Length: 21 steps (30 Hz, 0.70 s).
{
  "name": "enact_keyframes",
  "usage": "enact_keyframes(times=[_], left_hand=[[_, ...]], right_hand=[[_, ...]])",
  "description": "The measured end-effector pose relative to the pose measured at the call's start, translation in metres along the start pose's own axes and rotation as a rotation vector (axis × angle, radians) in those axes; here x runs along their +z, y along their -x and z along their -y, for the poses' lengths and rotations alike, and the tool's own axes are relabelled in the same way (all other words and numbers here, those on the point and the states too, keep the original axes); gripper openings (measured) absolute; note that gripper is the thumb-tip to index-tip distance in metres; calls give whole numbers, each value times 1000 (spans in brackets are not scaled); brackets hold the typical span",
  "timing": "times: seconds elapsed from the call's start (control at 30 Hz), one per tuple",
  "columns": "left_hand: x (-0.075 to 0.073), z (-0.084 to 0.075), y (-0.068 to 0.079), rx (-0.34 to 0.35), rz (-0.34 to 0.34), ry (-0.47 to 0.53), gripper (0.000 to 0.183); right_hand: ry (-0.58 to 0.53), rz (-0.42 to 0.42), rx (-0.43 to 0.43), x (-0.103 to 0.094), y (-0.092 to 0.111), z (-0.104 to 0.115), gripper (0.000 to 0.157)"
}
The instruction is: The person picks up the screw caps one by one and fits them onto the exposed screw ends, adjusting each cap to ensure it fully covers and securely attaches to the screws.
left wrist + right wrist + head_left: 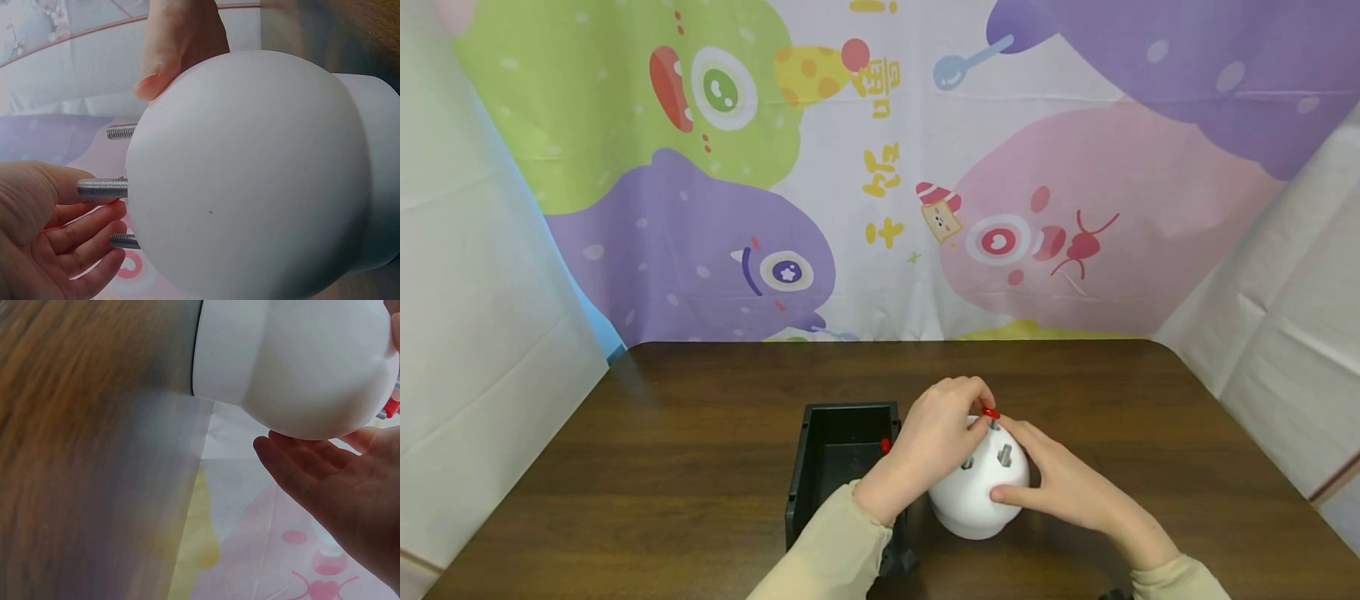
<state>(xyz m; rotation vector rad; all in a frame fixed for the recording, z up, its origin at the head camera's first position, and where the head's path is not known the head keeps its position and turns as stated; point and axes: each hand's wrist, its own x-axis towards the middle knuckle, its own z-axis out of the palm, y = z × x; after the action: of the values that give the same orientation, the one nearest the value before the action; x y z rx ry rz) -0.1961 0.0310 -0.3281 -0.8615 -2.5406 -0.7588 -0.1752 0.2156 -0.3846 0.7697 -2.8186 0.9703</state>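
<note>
A white round body [973, 500] with a narrower base stands on the table, threaded metal studs [1004, 455] sticking out of its top. At the far stud, the thumb and fingers of my left hand [936, 429] pinch a small red piece [991, 412], seated at the stud's tip. The left wrist view shows several studs [103, 187] beside that hand, with the red piece mostly hidden by fingers. My right hand [1067, 479] holds the white body from the right, thumb on the near side and fingers along the far side [337, 481].
Left of the white body is a black tray [797, 475], partly covered by my left forearm. Another small red piece [886, 446] shows at its right side. The brown wooden table [662, 475] ends at a cartoon-printed curtain [880, 275]; white cloth hangs on both sides.
</note>
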Motion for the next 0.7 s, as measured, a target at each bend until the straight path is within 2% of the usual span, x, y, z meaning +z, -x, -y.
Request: enact_keyframes(times=[0.7], left_hand=[[5, -3, -2, 80, -69, -29, 8]], right_hand=[[-6, -3, -5, 0, 0, 1, 78]])
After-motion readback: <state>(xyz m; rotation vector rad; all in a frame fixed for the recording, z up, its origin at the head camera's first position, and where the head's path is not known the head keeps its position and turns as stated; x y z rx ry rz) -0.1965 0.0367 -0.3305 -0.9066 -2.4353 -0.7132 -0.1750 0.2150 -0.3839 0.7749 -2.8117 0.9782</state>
